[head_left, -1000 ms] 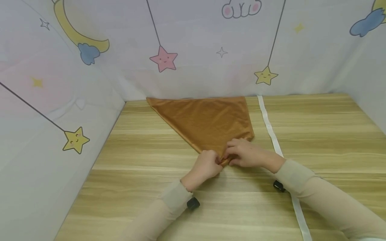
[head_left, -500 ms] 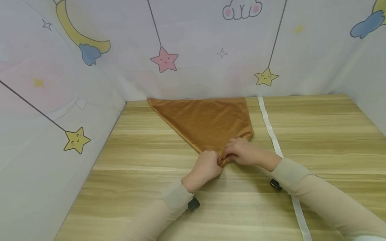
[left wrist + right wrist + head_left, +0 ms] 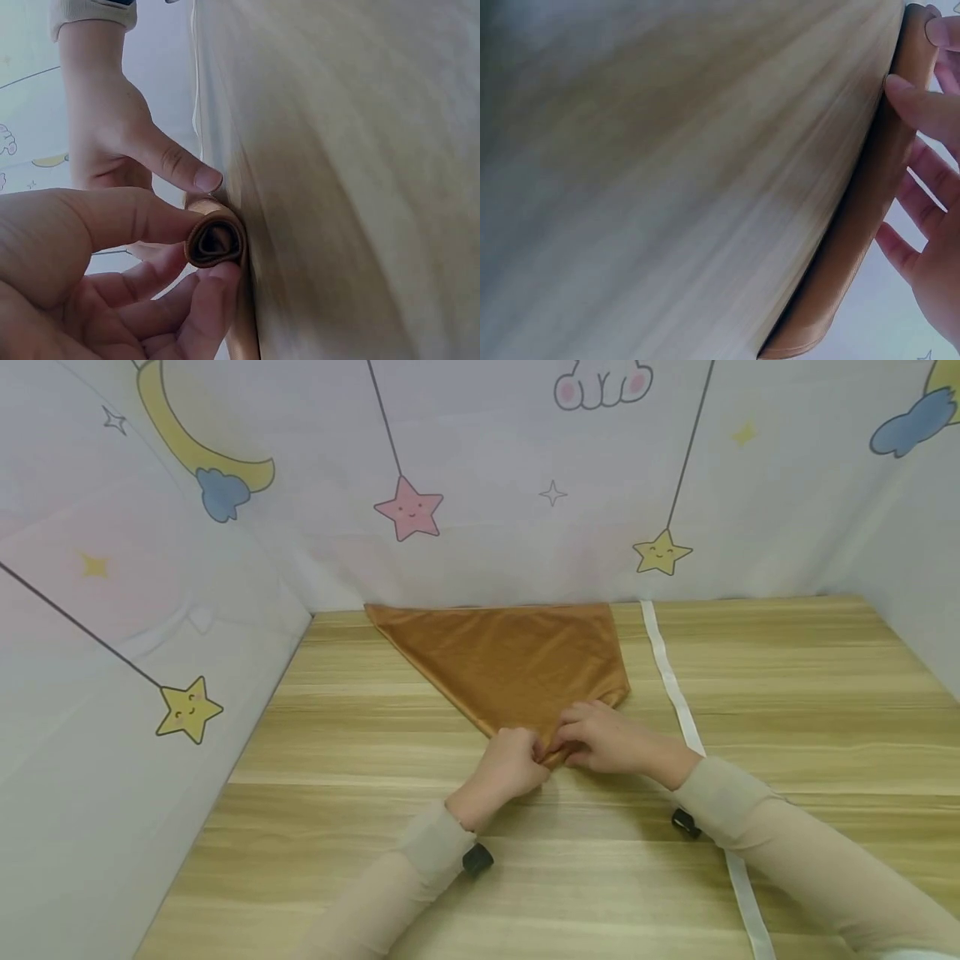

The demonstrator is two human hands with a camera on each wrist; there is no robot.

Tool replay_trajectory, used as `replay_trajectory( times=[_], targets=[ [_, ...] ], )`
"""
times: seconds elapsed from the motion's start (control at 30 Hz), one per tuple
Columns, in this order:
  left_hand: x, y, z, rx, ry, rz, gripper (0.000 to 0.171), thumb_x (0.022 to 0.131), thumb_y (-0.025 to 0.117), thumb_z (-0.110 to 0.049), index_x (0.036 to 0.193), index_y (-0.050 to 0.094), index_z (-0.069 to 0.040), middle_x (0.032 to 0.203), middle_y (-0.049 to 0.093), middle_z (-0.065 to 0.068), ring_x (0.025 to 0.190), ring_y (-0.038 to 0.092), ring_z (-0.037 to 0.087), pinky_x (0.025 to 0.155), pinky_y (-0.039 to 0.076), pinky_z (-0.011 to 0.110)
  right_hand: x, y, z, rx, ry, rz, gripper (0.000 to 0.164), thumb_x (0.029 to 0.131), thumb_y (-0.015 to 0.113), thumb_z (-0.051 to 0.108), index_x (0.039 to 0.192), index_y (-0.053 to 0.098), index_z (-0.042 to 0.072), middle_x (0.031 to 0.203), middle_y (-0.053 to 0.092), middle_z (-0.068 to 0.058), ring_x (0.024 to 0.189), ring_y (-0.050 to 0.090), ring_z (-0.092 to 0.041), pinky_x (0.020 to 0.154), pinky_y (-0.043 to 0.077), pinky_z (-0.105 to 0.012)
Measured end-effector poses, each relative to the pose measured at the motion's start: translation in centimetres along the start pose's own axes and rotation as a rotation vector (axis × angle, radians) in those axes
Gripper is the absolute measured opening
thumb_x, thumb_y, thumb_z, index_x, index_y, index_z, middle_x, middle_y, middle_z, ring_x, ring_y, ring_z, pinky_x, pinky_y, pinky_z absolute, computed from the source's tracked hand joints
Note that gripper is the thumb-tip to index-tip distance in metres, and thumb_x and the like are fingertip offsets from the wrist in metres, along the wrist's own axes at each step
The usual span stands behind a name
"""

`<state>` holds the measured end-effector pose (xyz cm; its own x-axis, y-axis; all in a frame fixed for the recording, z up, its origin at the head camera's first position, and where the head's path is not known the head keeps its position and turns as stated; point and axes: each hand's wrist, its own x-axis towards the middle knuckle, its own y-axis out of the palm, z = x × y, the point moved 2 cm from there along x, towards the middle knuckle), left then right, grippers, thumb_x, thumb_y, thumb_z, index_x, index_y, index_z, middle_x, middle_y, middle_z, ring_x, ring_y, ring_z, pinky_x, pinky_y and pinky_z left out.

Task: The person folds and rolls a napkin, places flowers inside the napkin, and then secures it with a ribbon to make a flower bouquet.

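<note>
A brown, satiny cloth [image 3: 510,660] lies on the table, its near right edge rolled into a tube [image 3: 855,217]. My left hand [image 3: 508,766] pinches the near end of this roll between thumb and fingers. In the left wrist view the spiral layers of the rolled end [image 3: 215,241] show beside the thumb. Just to the right, my right hand [image 3: 606,739] holds the roll farther along, thumb on the near side and fingers spread along the other. The flat part of the cloth reaches back to the wall, with slight wrinkles.
A white strip [image 3: 675,693] runs down the wood-patterned table [image 3: 360,843] to the right of the cloth and passes under the right forearm. White fabric walls [image 3: 487,552] printed with stars stand at the back and both sides.
The cloth's near edge and its right corner have shifted slightly toward the back as the edge turns over. Both hands have moved a little with it, keeping their hold.
</note>
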<state>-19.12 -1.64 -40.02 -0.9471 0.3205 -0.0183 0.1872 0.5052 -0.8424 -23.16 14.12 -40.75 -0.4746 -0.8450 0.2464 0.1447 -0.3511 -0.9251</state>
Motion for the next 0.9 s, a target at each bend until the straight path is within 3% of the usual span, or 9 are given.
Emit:
replay_trajectory(
  times=[0.13,0.33,0.43,0.57,0.77,0.9],
  targets=[
    [-0.06,-0.16,-0.04,0.013,-0.014,0.014,0.018,0.067,0.066,-0.008,0.056,0.054,-0.012,0.054,0.045,-0.007,0.049,0.039,0.007,0.043,0.030,0.018,0.36,0.05,0.17,-0.021,-0.029,0.003,0.013,0.079,0.067,0.024,0.092,0.068,0.024,0.089,0.062,0.013,0.090,0.052,-0.009,0.084,0.037,-0.034],
    [-0.37,-0.23,-0.31,0.026,-0.010,0.051,0.040,0.066,0.062,-0.004,0.046,0.030,-0.017,0.046,0.019,-0.008,0.042,0.017,0.005,0.039,0.014,0.017,0.62,0.09,0.18,-0.029,0.005,0.022,0.012,0.081,0.064,0.025,0.092,0.068,0.026,0.087,0.063,0.016,0.088,0.052,-0.008,0.084,0.038,-0.033],
    [-0.46,-0.21,-0.29,0.046,0.009,0.045,0.044,0.065,0.062,-0.002,0.047,0.026,-0.017,0.048,0.015,-0.008,0.043,0.014,0.005,0.040,0.012,0.017,0.68,0.19,0.08,-0.027,0.010,0.026,0.012,0.082,0.063,0.023,0.093,0.068,0.025,0.089,0.063,0.016,0.089,0.053,-0.008,0.084,0.038,-0.033],
    [-0.46,-0.33,-0.06,0.053,0.016,0.020,0.041,0.067,0.063,-0.002,0.046,0.030,-0.017,0.046,0.020,-0.009,0.042,0.019,0.005,0.039,0.015,0.017,0.75,0.34,-0.04,-0.016,0.005,0.014,0.013,0.083,0.063,0.021,0.095,0.067,0.025,0.092,0.064,0.015,0.091,0.055,-0.009,0.084,0.041,-0.031],
    [-0.33,-0.44,0.37,0.016,0.018,-0.036,0.022,0.068,0.066,-0.008,0.052,0.051,-0.011,0.048,0.038,-0.009,0.044,0.033,0.005,0.040,0.026,0.017,0.89,0.49,-0.07,0.000,-0.029,-0.036,0.016,0.080,0.066,0.018,0.096,0.066,0.021,0.095,0.062,0.008,0.092,0.055,-0.010,0.083,0.042,-0.031],
    [-0.39,-0.46,0.43,-0.006,0.024,-0.028,0.018,0.067,0.064,-0.006,0.053,0.053,-0.011,0.049,0.040,-0.009,0.044,0.033,0.005,0.040,0.026,0.016,1.03,0.48,0.04,0.028,-0.063,-0.029,0.018,0.079,0.068,0.016,0.096,0.067,0.021,0.095,0.063,0.009,0.094,0.055,-0.010,0.084,0.042,-0.031]
  ],
)
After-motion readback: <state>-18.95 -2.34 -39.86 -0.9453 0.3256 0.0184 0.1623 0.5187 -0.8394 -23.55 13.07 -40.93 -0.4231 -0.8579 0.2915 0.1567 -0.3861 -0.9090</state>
